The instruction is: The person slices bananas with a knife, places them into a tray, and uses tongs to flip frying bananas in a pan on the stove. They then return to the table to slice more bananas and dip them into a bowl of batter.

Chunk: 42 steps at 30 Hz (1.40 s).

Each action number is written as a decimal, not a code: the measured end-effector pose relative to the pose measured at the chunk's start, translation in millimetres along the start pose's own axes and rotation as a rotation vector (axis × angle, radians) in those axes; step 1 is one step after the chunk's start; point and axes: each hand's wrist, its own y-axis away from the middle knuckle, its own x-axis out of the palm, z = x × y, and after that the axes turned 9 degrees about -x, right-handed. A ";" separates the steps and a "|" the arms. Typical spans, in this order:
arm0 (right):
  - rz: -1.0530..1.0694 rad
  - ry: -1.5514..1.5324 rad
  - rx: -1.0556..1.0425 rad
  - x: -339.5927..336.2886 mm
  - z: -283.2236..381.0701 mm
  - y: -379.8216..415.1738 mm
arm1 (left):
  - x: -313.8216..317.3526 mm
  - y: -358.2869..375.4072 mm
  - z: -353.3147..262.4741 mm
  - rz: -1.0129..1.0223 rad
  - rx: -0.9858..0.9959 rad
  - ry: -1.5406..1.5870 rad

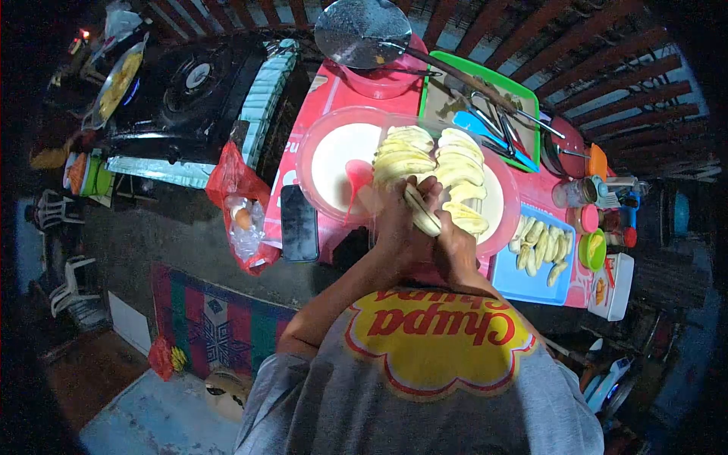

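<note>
My left hand is closed around a peeled banana, which has a dark line running along it. Close beside it, my right hand is curled, its fingertips at the near end of the banana. Whatever else it may grip is hidden. Under and beyond both hands, a clear tray carries two rows of sliced, fanned bananas. The tray rests across a wide pink basin of pale batter. A red ladle stands in the batter, left of my hands.
Right of the basin, a blue tray holds several peeled bananas. A phone lies at left, near a red bag. Behind stand a green tray of utensils and a wok. A stove is far left; jars stand right.
</note>
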 end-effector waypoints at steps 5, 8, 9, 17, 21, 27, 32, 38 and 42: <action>-0.143 0.055 -0.070 15.4 -7.1 -2.4 | -8.0 -4.8 -3.1 0.078 -0.009 -0.160; -0.273 0.159 -0.123 26.8 -12.9 -2.6 | -8.3 -3.9 -0.1 0.112 -0.001 -0.187; -0.285 0.145 -0.121 27.7 -12.8 -2.4 | -6.1 -2.6 1.8 0.057 0.034 -0.140; -0.082 0.063 -0.105 10.8 -10.0 2.1 | -10.3 -7.8 -2.7 0.049 0.210 -0.285; 0.024 -0.031 -0.036 -29.2 5.0 17.3 | 3.1 -1.3 -23.6 0.059 0.257 -0.030; -0.089 -0.083 -0.071 -26.1 4.8 23.7 | 4.8 -1.3 -15.0 -0.033 0.248 -0.103; -0.095 -0.149 -0.086 -25.0 7.4 20.1 | 7.2 -2.7 -11.4 -0.055 0.270 -0.157; -0.060 -0.163 -0.042 -19.6 6.4 20.2 | 9.3 3.1 -10.2 -0.059 0.293 -0.257; 0.004 -0.161 -0.071 -22.3 8.0 19.5 | 9.4 4.5 -7.8 -0.054 0.313 -0.220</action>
